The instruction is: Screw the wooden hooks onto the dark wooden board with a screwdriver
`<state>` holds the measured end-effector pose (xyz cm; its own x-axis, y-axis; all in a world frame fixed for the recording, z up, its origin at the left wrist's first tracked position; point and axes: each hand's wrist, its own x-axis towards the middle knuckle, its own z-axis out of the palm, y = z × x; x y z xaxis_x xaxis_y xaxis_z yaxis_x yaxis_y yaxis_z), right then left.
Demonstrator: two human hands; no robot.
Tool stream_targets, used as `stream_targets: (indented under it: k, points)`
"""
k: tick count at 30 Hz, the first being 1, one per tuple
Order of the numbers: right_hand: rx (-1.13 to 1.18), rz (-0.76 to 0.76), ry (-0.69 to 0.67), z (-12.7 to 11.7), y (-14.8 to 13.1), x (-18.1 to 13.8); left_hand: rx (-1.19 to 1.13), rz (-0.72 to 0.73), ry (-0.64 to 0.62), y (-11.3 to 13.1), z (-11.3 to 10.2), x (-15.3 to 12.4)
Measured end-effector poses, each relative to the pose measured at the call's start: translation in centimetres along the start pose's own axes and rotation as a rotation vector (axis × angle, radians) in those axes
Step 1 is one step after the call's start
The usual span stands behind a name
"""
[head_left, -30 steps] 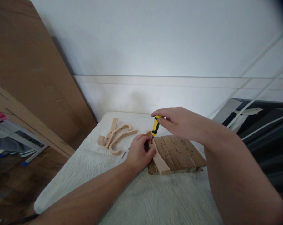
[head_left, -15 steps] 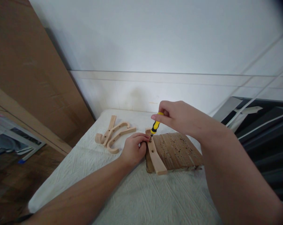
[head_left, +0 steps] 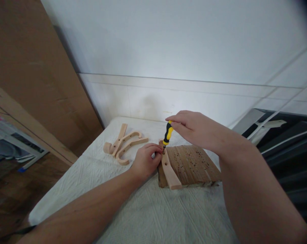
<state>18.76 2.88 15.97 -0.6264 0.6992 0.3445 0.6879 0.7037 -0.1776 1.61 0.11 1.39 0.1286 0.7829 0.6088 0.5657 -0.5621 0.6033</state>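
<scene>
My right hand (head_left: 191, 127) is closed around the top of a yellow and black screwdriver (head_left: 168, 133), which leans slightly and points down. The screwdriver's tip meets the upper hole of a pale wooden hook (head_left: 170, 174); any screw there is too small to make out. That hook lies along the left edge of a brown cardboard piece (head_left: 191, 164) dotted with small holes. Pressed against the hook's upper part are the closed fingers of my left hand (head_left: 146, 159), right beside the tip. To the left lie several more wooden hooks (head_left: 123, 142), overlapping.
A white textured cloth (head_left: 143, 210) covers the work surface. Behind it rises a white wall (head_left: 168, 51). A large brown cardboard panel (head_left: 52, 67) stands at the left, and dark folded items (head_left: 290, 145) with a white cord lie at the right.
My right hand's fingers have loosened and shifted to the top end of the screwdriver handle, which stands a little more upright. My left hand and the hook keep their places.
</scene>
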Motion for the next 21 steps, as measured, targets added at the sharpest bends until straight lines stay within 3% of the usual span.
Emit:
stream_targets:
  k: [6,12,21]
  points:
    - [0.007,-0.015,0.050,0.0,-0.5,0.3,0.010,-0.016,0.007,0.1,0.0,0.0]
    - [-0.149,0.126,0.035,0.1,-1.2,0.8,0.000,-0.041,-0.005,0.2,0.0,0.0]
    - [-0.074,0.083,0.039,0.4,-0.8,0.8,0.023,-0.032,-0.030,0.1,0.0,0.0]
